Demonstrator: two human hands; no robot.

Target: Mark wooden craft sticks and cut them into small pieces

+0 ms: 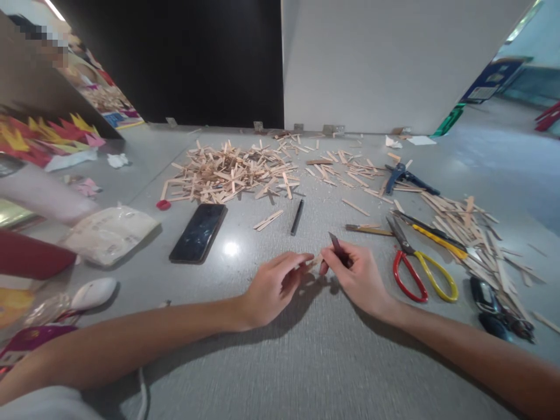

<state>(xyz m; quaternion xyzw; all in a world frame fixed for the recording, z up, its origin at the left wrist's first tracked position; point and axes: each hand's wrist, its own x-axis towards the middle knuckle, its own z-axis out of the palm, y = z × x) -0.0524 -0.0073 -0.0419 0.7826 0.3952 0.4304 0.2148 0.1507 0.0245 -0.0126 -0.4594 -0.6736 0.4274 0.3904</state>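
My left hand (273,287) rests on the grey table (306,361) with thumb and fingers pinched on a small piece of wooden stick (315,261). My right hand (356,274) is closed round a small craft knife (336,245), its blade pointing up and away. The two hands meet at the stick piece, the knife's tip just beside it. Which part of the stick the blade touches is hidden by the fingers.
A big heap of wooden sticks (227,172) lies at the back, more sticks (464,224) at the right. Red-and-yellow scissors (420,268), blue pliers (405,177), a black pen (297,217), a phone (199,232), a white mouse (93,293) and a plastic bag (109,233) surround the hands.
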